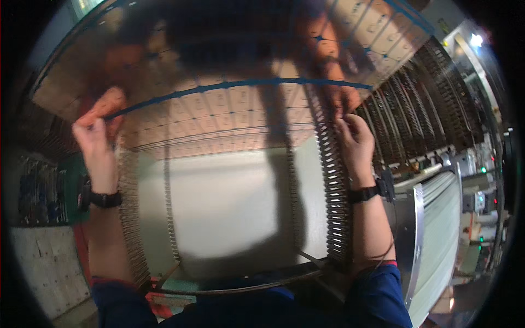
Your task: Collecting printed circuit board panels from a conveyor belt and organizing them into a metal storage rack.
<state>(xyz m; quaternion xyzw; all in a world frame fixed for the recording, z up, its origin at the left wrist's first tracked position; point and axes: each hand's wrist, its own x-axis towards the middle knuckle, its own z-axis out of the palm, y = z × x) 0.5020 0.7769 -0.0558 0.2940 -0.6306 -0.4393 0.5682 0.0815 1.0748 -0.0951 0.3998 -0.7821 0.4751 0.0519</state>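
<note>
A large shiny copper-coloured circuit board panel (229, 98) with blue lines and repeated rectangular patterns spans the upper part of the view. My left hand (95, 136) pinches it at the left, thumb and fingers closed. At the right my right hand (356, 143) is closed at its edge, right beside a slotted rack side. Orange reflections of both hands show on the panel's surface. Below lies an open rack with comb-like slotted sides (336, 202) and a pale flat board (229, 202) between them. Whether the patterned strip nearest the pale board belongs to the same panel, I cannot tell.
More dark slotted racks (418, 104) stand at the right. Nearer on that side, a metal-framed holder contains a stack of pale sheets (440, 235). A pale wooden board (49, 268) is at the lower left. Equipment with small lights (478, 199) lines the far right.
</note>
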